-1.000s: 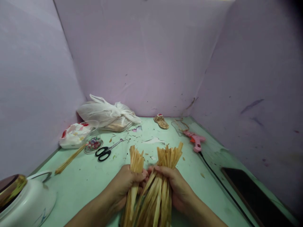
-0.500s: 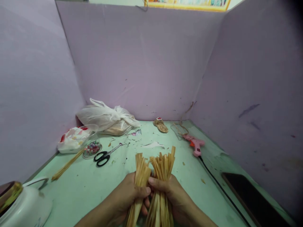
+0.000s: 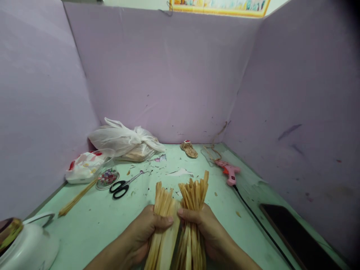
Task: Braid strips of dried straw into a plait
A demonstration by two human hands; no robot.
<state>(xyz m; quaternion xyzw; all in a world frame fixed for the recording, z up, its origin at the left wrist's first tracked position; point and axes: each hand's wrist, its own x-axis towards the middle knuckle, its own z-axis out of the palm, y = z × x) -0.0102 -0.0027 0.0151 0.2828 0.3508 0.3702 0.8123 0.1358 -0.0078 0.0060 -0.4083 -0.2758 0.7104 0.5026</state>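
Note:
My left hand (image 3: 146,232) is closed around a bundle of flat, straw-coloured dried strips (image 3: 163,225), its thumb lying across them. A wide pale strip shows on that bundle's right side. My right hand (image 3: 204,228) grips a second bundle of dried strips (image 3: 193,195), narrower and browner, with its thumb pressed on the inner edge. Both bundles stand side by side with uneven tops, a thin gap between them lower down. Their bottom ends run out of the picture.
On the left lie black-handled scissors (image 3: 119,189), a dish of beads (image 3: 107,177), a strip bunch (image 3: 78,196), a tissue pack (image 3: 84,168) and a white plastic bag (image 3: 123,140). A small woven slipper (image 3: 189,149) sits behind. To the right are a pink glue gun (image 3: 231,172) and a phone (image 3: 298,234).
The left bundle has turned and shifted slightly left, bringing its wide pale strip into view. My left fingers have drawn away from the right bundle. My right hand keeps its grip.

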